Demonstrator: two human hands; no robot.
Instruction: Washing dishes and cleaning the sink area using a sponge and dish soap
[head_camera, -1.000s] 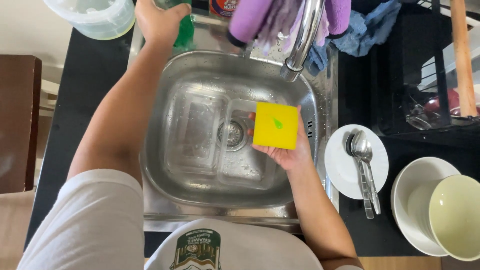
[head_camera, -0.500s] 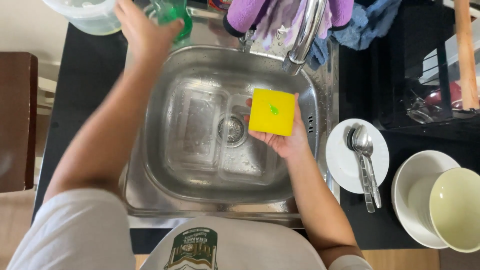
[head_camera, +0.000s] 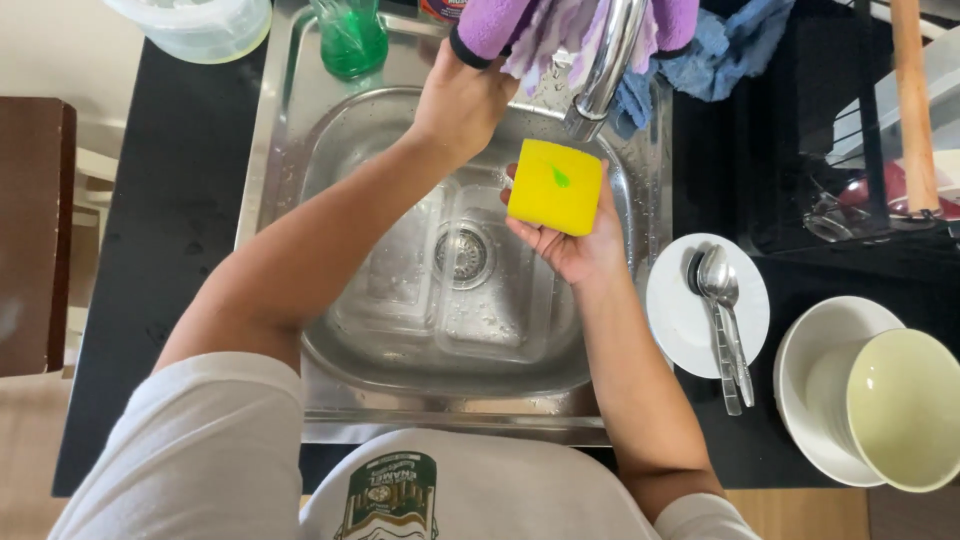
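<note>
While my right hand grips the yellow sponge over the steel sink, just below the faucet, my left hand is beside the faucet; I cannot tell its grip.

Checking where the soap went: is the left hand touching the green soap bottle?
Apart. The head view shows the left hand near the steel tap, with bare sink rim between it and the green soap bottle.

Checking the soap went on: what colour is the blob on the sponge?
Green, on the yellow sponge in the right hand; head view.
</note>
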